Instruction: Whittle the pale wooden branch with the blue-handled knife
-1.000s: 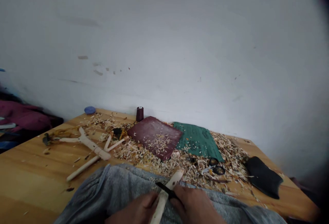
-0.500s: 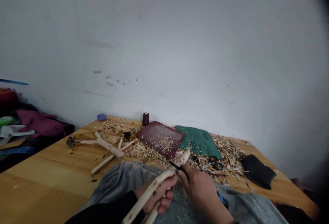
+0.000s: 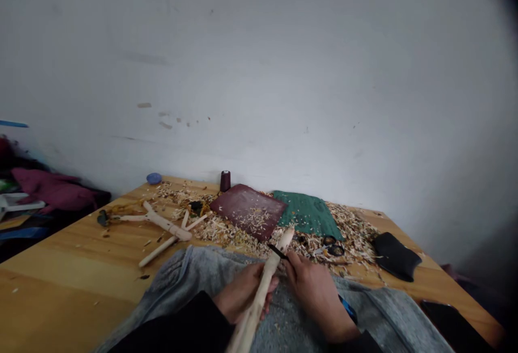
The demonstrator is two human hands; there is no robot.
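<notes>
My left hand point(image 3: 245, 293) is shut around a long pale carved wooden stick point(image 3: 259, 299), which rises over my lap with its rounded end pointing forward. My right hand point(image 3: 315, 296) grips a small black-handled knife point(image 3: 277, 251), with its dark end lying against the upper part of the stick. Both hands sit above a grey fleecy cloth point(image 3: 384, 315) over my lap. A blue object point(image 3: 348, 310) lies on the cloth just beyond my right wrist.
A wooden table point(image 3: 81, 256) holds heaped shavings, a dark red mat point(image 3: 247, 211), a green mat point(image 3: 305, 214), scissors point(image 3: 329, 248), a black pouch point(image 3: 395, 257), a thread spool point(image 3: 225, 181), a blue tin point(image 3: 154, 178) and carved wooden pieces point(image 3: 162, 223). A white wall stands behind it.
The stick has swung from a low slant across my left hand to a steeper, forward-pointing angle. The knife stays at its upper part. The view has tilted slightly, shifting the table in the frame.
</notes>
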